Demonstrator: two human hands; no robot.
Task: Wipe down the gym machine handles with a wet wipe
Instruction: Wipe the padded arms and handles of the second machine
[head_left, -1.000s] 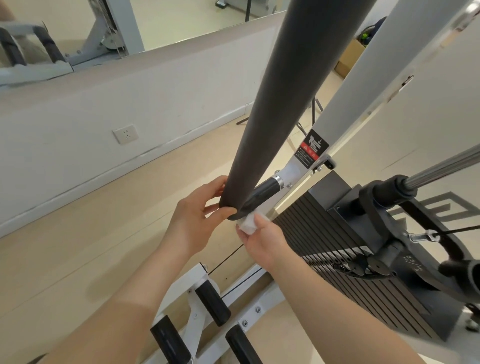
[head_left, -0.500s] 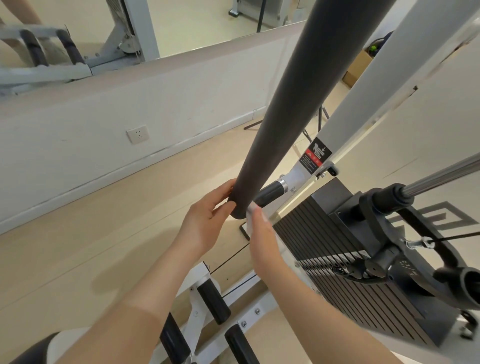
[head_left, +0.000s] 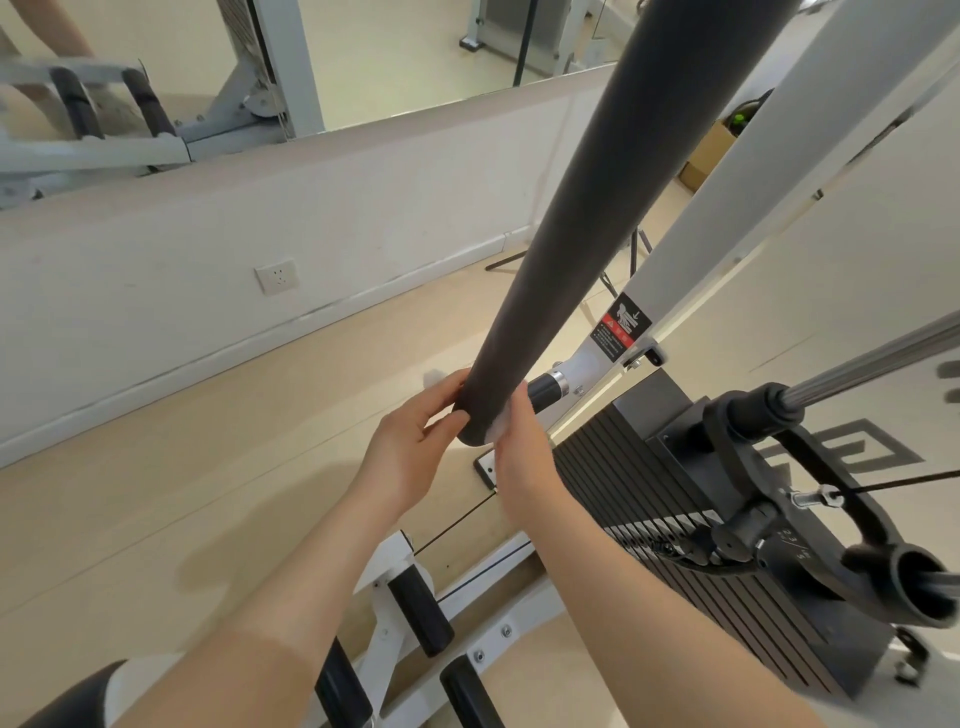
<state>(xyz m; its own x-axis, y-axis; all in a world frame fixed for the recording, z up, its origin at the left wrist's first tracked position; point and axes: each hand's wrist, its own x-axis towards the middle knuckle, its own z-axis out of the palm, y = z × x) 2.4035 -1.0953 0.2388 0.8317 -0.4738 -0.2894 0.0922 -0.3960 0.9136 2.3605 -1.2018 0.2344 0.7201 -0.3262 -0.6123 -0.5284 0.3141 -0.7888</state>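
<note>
My left hand (head_left: 410, 447) grips the handle (head_left: 587, 234) tip; my right hand (head_left: 511, 447) presses the wipe (head_left: 492, 428) there; upper length apparently unwiped.

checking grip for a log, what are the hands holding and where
Both hands, left and right, grip the lower end of the black padded bar, a white wipe under the right.

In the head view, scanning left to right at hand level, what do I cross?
Wall socket → left hand → end of the dark padded handle → right hand pressing the wet wipe → weight stack → black cable bracket.
</note>
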